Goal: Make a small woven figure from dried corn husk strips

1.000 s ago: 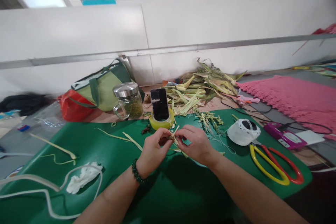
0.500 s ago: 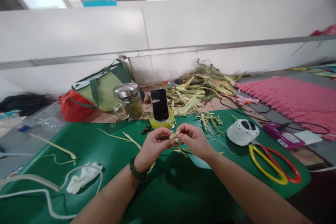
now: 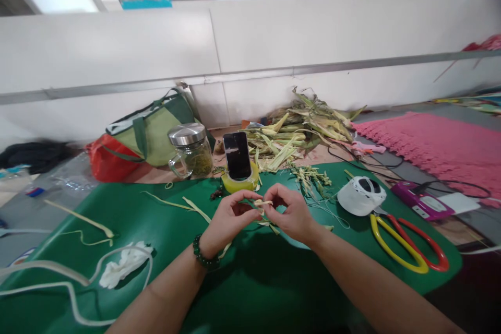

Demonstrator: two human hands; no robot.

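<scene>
Between the fingertips of both hands is a small pale piece of corn husk (image 3: 263, 203), folded or twisted. My left hand (image 3: 236, 215), with a dark green bead bracelet (image 3: 204, 253) at the wrist, pinches its left side. On the other side, my right hand (image 3: 288, 212) pinches it between thumb and fingers. The exact shape of the piece is partly hidden by the fingers. Just beyond the hands, a phone (image 3: 237, 155) leans upright in a roll of yellow tape (image 3: 238, 182). Loose husk strips (image 3: 198, 210) lie on the green mat (image 3: 258, 292) around and under the hands.
A heap of corn husks (image 3: 309, 120) lies against the partition. Left of it stand a glass mug (image 3: 191, 154) and a green bag (image 3: 156, 130). At right are a white thread roll (image 3: 360, 197), red-and-yellow-handled scissors (image 3: 399, 245) and a purple power strip (image 3: 422, 201). A crumpled tissue (image 3: 124, 266) lies left.
The fingers have shifted slightly around the husk piece, and more of it shows between the fingertips. Both hands stay in nearly the same place.
</scene>
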